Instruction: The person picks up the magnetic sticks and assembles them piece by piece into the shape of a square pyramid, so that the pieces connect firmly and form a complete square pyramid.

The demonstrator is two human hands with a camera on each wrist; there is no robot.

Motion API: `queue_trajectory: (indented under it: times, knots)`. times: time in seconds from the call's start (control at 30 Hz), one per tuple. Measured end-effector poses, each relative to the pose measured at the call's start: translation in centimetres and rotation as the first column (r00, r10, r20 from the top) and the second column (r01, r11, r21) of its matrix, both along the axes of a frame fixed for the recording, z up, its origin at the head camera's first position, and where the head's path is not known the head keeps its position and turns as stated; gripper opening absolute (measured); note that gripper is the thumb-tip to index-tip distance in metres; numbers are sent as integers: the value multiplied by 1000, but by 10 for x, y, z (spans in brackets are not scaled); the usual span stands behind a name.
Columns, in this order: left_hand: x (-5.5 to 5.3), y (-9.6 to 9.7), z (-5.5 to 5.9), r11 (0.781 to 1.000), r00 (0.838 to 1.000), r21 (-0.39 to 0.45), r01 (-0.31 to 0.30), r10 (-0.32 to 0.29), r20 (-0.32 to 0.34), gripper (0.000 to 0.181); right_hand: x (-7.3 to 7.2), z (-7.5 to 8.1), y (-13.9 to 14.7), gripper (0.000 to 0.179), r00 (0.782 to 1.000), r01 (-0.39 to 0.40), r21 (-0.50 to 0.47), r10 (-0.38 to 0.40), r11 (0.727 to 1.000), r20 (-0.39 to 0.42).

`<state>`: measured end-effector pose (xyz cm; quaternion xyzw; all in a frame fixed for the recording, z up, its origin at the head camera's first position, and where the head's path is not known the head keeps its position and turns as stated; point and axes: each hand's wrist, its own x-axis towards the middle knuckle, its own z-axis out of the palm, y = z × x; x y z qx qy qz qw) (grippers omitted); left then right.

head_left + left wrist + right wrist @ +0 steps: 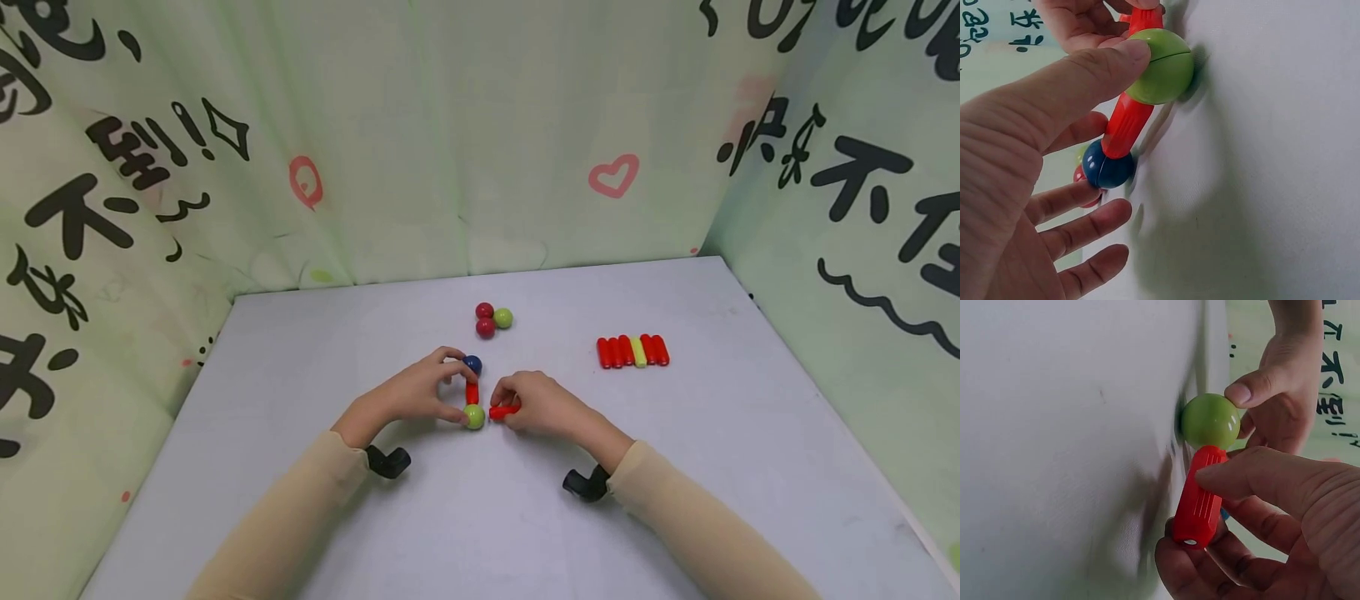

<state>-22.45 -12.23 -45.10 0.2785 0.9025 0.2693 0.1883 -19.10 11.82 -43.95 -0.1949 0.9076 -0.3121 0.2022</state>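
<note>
In the head view, my left hand (pixel 420 387) holds a short chain on the table: a green ball (pixel 473 417), a red magnetic stick (pixel 472 392) and a blue ball (pixel 472 363). The left thumb (pixel 1125 55) presses on the green ball, the index finger reaches to the stick, and the other fingers are spread. My right hand (pixel 543 406) pinches a second red magnetic stick (pixel 1200 500) between thumb and fingers. A silvery disc shows at that stick's near end, and its far end is right at the green ball's side.
Behind the hands, two dark red balls (pixel 485 327) and a green ball (pixel 503 317) sit grouped on the white table (pixel 495 533). A row of several red sticks (pixel 615 352) with one yellow-green stick (pixel 638 352) lies at right. Printed curtains (pixel 465 150) enclose the table.
</note>
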Motion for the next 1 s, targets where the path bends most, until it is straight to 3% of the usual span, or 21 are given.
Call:
queue_trajectory:
  times: [0.3, 0.53, 0.8, 1.0]
  knots:
    - [-2, 2, -2, 1000, 1000, -6, 0, 0, -3, 52, 3, 5, -1, 23, 999, -24, -11, 24, 1000, -22]
    - [1, -2, 0, 1000, 999, -28, 15, -16, -42, 58, -2, 2, 3, 16, 999, -20, -24, 19, 1000, -49]
    - [2, -3, 0, 999, 998, -32, 16, -18, -55, 56, -21, -4, 10, 35, 995, 87, 44, -85, 995, -46]
    - [2, -3, 2, 999, 998, -36, 25, -27, -58, 55, -43, -2, 7, 55, 994, 98, 81, -93, 992, -62]
